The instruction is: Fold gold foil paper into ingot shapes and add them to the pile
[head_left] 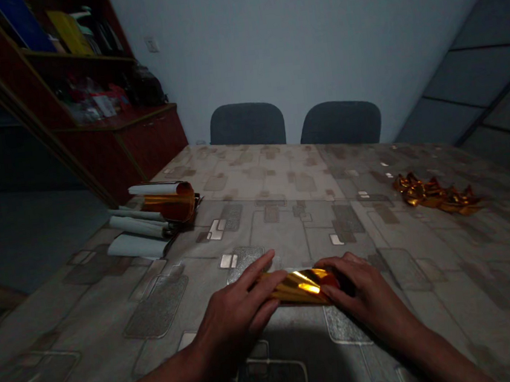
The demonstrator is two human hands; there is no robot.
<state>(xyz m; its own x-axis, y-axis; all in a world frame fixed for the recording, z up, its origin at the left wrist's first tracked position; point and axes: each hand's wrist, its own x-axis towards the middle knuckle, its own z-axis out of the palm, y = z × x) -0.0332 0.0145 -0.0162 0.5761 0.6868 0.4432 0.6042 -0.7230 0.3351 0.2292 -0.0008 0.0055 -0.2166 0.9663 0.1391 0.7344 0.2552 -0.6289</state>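
A folded strip of shiny gold foil (299, 288) lies on the patterned table cover (282, 237) close to the near edge of my view. My left hand (238, 314) holds its left end, with the fingers laid over it. My right hand (366, 295) grips the right end, and its fingers hide part of the foil. Farther left lie a roll of gold foil (169, 201) and several white paper rolls (138, 227). A heap of crumpled gold foil pieces (435, 193) sits at the right of the table.
Two dark grey chairs (247, 125) stand behind the far table edge against a pale wall. A red-brown wooden shelf unit (88, 81) with books and bags stands at the back left. The table's left edge drops to a dark floor.
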